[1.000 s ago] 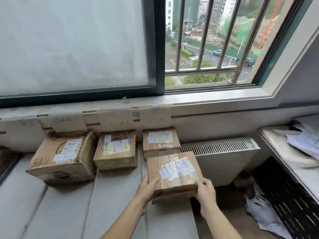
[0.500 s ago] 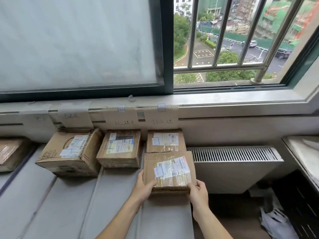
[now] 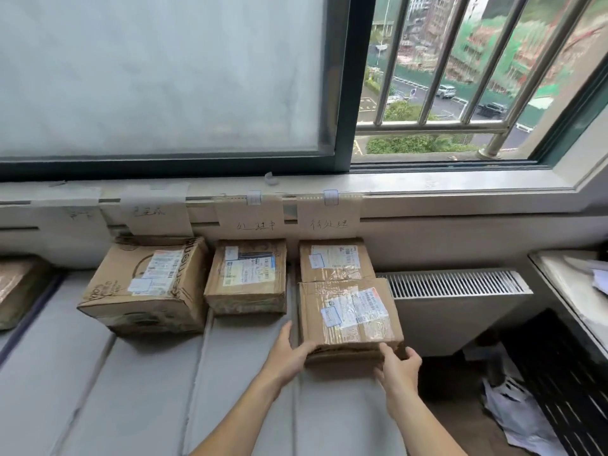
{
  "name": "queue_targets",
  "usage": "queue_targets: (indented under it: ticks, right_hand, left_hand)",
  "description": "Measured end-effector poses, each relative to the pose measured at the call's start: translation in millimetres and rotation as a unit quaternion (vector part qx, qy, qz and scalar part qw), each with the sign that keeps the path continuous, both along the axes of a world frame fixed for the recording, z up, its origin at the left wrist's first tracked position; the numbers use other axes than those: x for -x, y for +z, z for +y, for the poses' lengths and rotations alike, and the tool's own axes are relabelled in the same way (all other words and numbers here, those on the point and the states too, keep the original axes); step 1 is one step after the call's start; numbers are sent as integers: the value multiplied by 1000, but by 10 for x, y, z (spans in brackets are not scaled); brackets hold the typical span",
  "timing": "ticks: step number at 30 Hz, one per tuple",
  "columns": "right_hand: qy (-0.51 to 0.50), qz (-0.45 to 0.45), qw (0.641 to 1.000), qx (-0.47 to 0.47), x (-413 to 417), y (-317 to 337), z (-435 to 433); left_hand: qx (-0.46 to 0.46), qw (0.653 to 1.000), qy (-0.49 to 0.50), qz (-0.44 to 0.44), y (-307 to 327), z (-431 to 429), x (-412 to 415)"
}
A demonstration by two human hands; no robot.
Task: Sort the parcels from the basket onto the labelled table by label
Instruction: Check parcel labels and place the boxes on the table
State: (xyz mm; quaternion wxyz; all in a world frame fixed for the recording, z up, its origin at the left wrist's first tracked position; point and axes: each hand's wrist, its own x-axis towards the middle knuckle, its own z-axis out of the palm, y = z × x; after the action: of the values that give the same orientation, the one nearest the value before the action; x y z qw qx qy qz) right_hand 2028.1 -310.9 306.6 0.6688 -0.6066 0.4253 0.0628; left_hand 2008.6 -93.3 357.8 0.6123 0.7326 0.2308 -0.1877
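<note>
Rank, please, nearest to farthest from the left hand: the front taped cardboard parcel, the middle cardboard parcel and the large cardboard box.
1. Front taped cardboard parcel: in the left hand, rightmost.
2. Middle cardboard parcel: beyond, leftward.
3. Large cardboard box: farthest left.

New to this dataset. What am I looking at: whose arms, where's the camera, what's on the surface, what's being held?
No robot here: a person's bare arms, filmed by one wide-angle camera on their head, looking forward and down. The left hand and right hand grip the near corners of the front parcel, a taped cardboard box on the grey table. Directly behind it sits the rear parcel, under the rightmost label taped below the window. Leftward stand the middle parcel and the large parcel, each under its own label.
</note>
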Motion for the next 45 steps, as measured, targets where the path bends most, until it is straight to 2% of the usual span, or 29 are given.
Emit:
queue_targets:
  ticks: [8,20,25,33,39,45]
  right_hand:
    - [-9,-12,1000,10,791,294,1318]
    - [134,-36,990,-4,1985,649,3297]
    - [182,-70,981,-11,2535,761,4038]
    - [227,-72,968,-84,3383,764,5353]
    - [271,-87,953,-102,3530,898,6302]
    - [339,-85,934,-75,3234,951,7388]
  left_hand:
    - [34,999,-30,15,-133,1267,456]
    - [99,995,10,-8,-16,2787,1577]
    - [94,995,10,-29,78,3411,2174]
    - [57,997,46,-18,363,4652,3155]
    - [56,992,111,-31,481,5579,3440]
    - [68,984,158,-50,393,6639,3243]
